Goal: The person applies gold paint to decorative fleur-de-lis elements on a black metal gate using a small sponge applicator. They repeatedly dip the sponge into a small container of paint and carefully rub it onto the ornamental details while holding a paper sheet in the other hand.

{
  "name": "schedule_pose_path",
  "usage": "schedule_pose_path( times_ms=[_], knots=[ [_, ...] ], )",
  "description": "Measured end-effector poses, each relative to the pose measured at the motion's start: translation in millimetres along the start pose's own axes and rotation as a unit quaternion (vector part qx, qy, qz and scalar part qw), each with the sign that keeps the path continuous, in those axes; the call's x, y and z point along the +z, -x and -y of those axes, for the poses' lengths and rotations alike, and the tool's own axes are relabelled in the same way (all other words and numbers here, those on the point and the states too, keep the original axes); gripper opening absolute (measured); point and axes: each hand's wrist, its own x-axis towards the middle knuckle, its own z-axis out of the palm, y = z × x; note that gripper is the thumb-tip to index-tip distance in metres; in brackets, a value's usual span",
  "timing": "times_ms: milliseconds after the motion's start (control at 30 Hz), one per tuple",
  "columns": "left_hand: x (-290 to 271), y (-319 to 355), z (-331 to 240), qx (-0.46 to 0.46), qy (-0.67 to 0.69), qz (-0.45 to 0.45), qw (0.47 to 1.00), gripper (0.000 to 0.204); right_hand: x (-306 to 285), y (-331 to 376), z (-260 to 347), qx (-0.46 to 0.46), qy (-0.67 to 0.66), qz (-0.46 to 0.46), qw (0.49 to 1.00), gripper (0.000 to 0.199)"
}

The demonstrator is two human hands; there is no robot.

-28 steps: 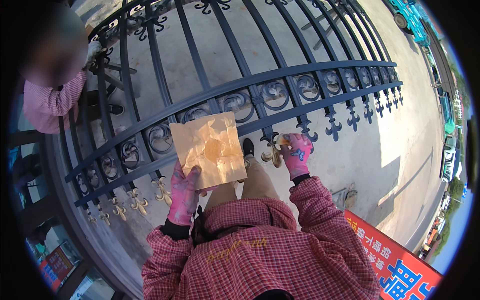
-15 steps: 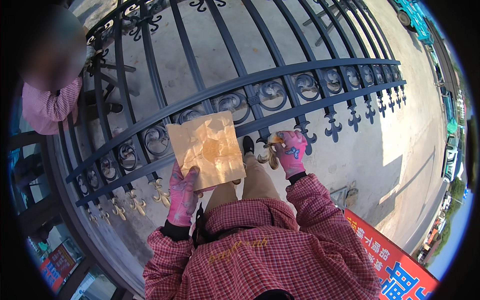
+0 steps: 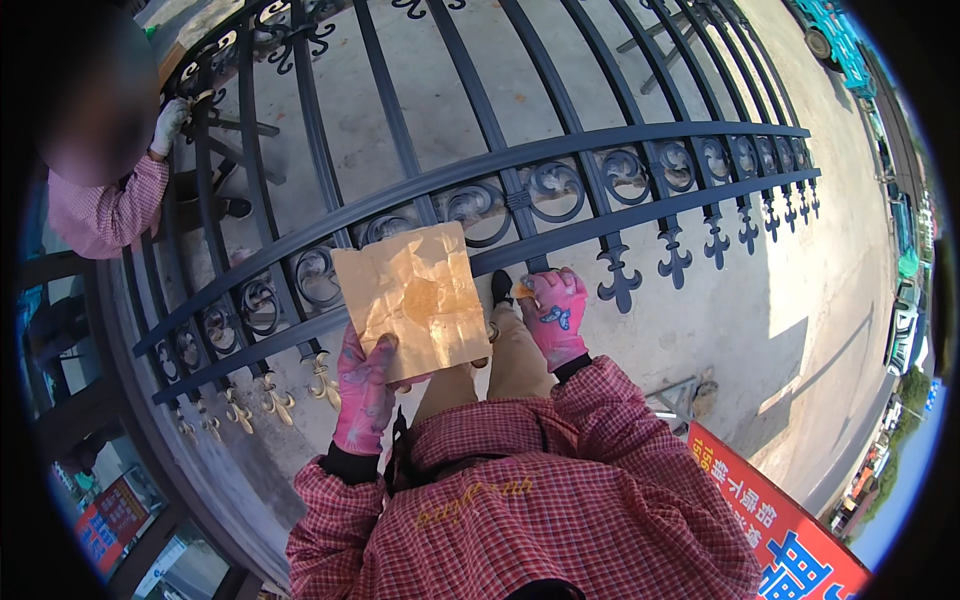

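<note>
**Gloved hands at a fleur-de-lis finial [image 3: 538,264] on a dark metal fence panel [image 3: 640,211]**

The finial lies directly beyond the fingertips of the right hand [image 3: 557,312], which hides most of it; only its collar shows, below the lower rail. The right fingers, in a pink patterned glove, are closed around a small tan piece [image 3: 522,290], whose contact with the finial cannot be made out. To the left of these fingers, the left hand [image 3: 365,388], likewise gloved, grips a creased sheet of brown card [image 3: 410,300]: the thumb lies across its near left corner, with the other fingers partly hidden behind it. A glossy amber patch marks the middle of the sheet. Left of the left fingers runs a row of gold-coloured finials [image 3: 323,383]; right of the right fingers, the corresponding finials [image 3: 620,279] are dark. Beyond both sets of fingers, the panel shows scrolled rings [image 3: 555,191] between two curved rails, with long bars behind. Beneath the right fingertips' level, a black shoe [image 3: 501,286] stands on concrete. Far beyond the left fingers, a co-worker in a checked sleeve [image 3: 125,212] rests a white-gloved hand [image 3: 171,125] near the panel's far corner.
</note>
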Motion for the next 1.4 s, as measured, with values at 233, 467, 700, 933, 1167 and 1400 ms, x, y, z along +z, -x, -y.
schedule_pose_path(
  times_ms=[233,467,700,933,1167,1400],
  knots=[
    [-13.8,1.0,-1.7,-0.004,0.008,0.039,0.999,0.052,2.7,7.9,0.7,0.041,0.013,0.016,0.999,0.033],
    [-8.4,0.8,-3.1,0.006,0.004,0.038,0.999,0.052,2.2,11.5,-1.7,0.069,0.008,0.046,0.997,0.036],
    [-7.7,3.2,-3.3,0.008,0.017,0.042,0.999,0.048,-13.1,35.4,-0.5,0.018,0.017,0.104,0.994,0.029],
    [-7.1,4.4,3.1,-0.029,0.030,0.048,0.998,0.046,-38.9,54.7,-29.4,0.027,0.064,0.089,0.994,0.027],
    [19.0,8.5,22.1,-0.058,0.028,0.121,0.991,0.046,-120.0,31.4,-3.9,0.104,-0.123,-0.081,0.984,0.039],
    [47.0,6.2,55.5,0.004,-0.007,0.162,0.987,0.044,-133.3,-4.3,57.3,-0.073,-0.092,-0.012,0.993,0.042]
  ],
)
